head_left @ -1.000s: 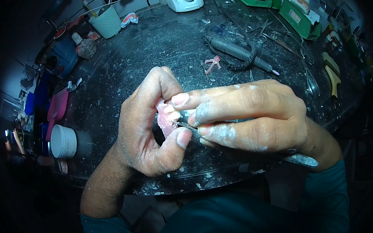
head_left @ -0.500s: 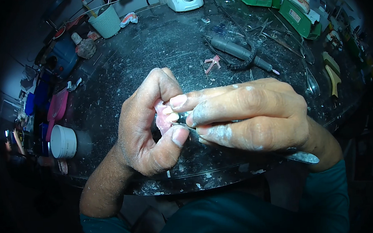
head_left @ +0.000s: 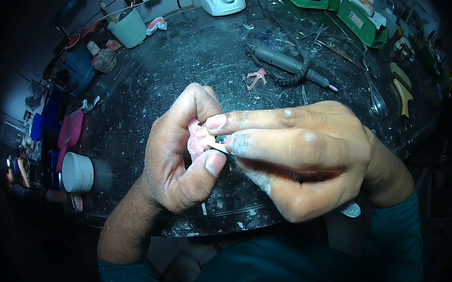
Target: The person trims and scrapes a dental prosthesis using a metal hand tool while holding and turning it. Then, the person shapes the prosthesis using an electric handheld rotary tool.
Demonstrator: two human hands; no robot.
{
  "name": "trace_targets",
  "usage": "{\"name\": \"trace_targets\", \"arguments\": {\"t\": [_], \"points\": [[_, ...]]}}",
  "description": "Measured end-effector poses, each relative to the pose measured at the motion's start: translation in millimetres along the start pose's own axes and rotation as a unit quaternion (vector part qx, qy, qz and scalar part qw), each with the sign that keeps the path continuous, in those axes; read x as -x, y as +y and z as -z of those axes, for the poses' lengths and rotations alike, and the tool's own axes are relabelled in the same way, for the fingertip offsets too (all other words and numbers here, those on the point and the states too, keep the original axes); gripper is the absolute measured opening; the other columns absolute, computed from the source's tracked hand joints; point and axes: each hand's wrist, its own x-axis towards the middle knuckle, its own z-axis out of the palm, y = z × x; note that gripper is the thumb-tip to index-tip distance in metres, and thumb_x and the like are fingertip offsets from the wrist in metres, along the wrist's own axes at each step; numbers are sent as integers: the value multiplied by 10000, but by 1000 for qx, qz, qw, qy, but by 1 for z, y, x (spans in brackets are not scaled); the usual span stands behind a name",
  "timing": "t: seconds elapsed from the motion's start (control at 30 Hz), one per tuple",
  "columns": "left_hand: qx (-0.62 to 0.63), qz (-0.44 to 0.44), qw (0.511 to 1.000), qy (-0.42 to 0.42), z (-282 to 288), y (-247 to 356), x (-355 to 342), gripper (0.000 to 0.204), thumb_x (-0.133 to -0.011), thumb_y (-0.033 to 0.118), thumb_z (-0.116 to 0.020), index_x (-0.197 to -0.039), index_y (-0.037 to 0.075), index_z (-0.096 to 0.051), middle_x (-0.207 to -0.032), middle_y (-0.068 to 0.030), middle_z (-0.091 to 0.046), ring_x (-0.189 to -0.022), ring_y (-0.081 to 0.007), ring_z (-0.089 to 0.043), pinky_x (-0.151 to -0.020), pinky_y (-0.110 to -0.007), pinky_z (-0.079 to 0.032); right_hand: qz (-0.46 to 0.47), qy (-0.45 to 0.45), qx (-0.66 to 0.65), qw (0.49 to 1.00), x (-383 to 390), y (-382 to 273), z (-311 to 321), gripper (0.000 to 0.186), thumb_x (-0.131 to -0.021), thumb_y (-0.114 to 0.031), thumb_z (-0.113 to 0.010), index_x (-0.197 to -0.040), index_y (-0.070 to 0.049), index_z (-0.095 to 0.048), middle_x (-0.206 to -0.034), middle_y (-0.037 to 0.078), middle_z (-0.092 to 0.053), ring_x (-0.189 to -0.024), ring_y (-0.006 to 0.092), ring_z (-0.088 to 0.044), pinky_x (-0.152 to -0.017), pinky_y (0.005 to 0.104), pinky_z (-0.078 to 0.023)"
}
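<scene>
your left hand (head_left: 178, 159) pinches the pink denture (head_left: 195, 142); right hand (head_left: 303, 157) clamps a thin tool (head_left: 217, 147), probably. light, brittle, so hold its edges.

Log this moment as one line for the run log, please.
left hand: grips pink dental piece | right hand: holds thin tool against it | over dark workbench
</scene>
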Motion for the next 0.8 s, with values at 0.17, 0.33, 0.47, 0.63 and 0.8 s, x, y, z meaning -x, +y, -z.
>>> {"name": "trace_targets", "arguments": {"t": [0.17, 0.33, 0.47, 0.63, 0.8], "points": [[6, -16, 1000, 12, 1, -3, 3, 372, -821, 345, -627, -923, 33, -453, -824, -23, -426, -747, -94, -395, -656, -264, -361, -44, -24, -78, 996, -1, 2, 2, 208, -749, 119, -737, -808, 23, -562, -1031, 240, -634, -931, 380, -722, -817, 437, -634], [-4, -11, 1000, 12, 1, 0, 2, 374, -819, 354, -627, -914, 35, -457, -817, -24, -428, -737, -98, -396, -650, -269, -364, -74, -17, -85, 993, 2, 0, 1, 196, -754, 117, -738, -867, 30, -603, -1028, 235, -643, -954, 391, -716, -817, 442, -632], [-21, -37, 999, -2, 3, -3, 1, 372, -820, 355, -623, -908, 34, -458, -808, -25, -428, -731, -100, -396, -643, -271, -362, -87, -20, -86, 992, 2, -2, 3, 210, -760, 105, -745, -905, 24, -616, -1032, 226, -657, -986, 394, -707, -813, 433, -635], [-20, -44, 999, 2, 3, -5, 1, 369, -820, 350, -622, -905, 29, -461, -804, -27, -430, -729, -98, -400, -637, -272, -362, -105, -20, -98, 989, 3, -2, 4, 225, -754, 97, -754, -916, 19, -619, -1046, 230, -662, -990, 391, -707, -809, 417, -638], [-5, -30, 999, 13, -1, -1, 2, 363, -819, 341, -623, -905, 26, -465, -802, -29, -432, -725, -97, -401, -634, -269, -363, -117, -16, -97, 988, 1, -4, 4, 233, -749, 96, -759, -921, 15, -623, -1045, 223, -667, -985, 382, -711, -809, 414, -639]]}}
